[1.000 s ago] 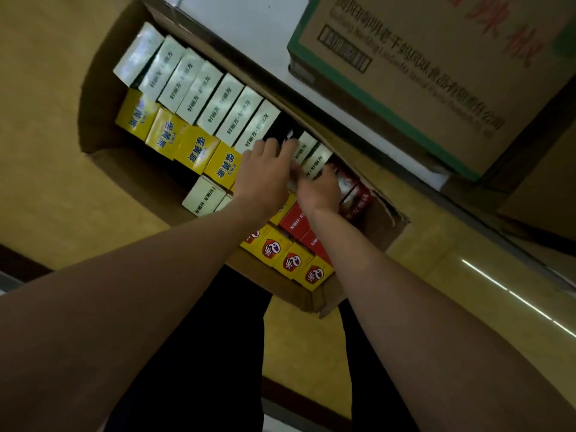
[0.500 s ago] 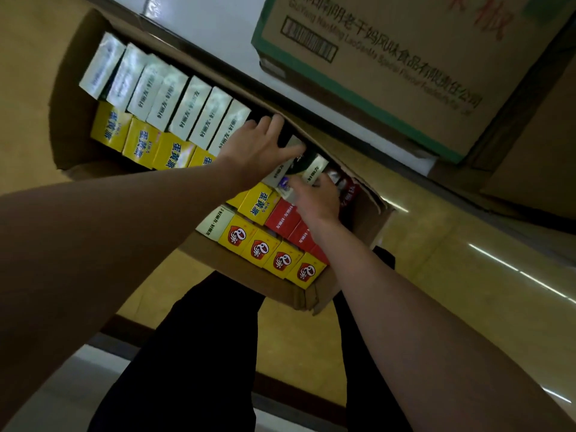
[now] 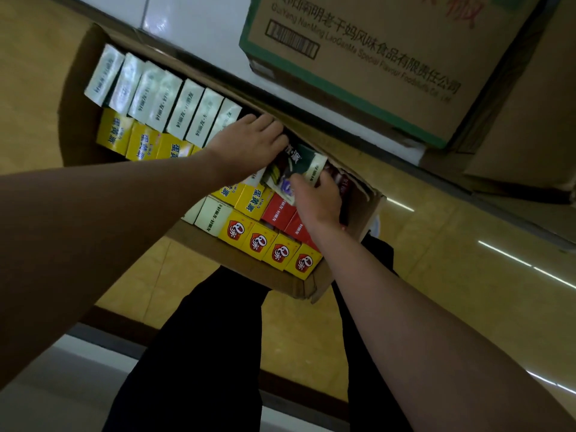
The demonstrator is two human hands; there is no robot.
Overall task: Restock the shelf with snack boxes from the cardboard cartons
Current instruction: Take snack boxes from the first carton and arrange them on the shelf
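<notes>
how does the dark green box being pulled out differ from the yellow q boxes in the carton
The dark green box is tilted and lifted partly out, held between the left hand and the right hand; the yellow Q boxes sit packed upright in a row, untouched. Its face is dark with a picture; theirs are yellow with a red logo. Both are snack boxes in the same open carton.

Bare forearms, no sleeves; black trousers (image 3: 199, 353) on both legs.
</notes>
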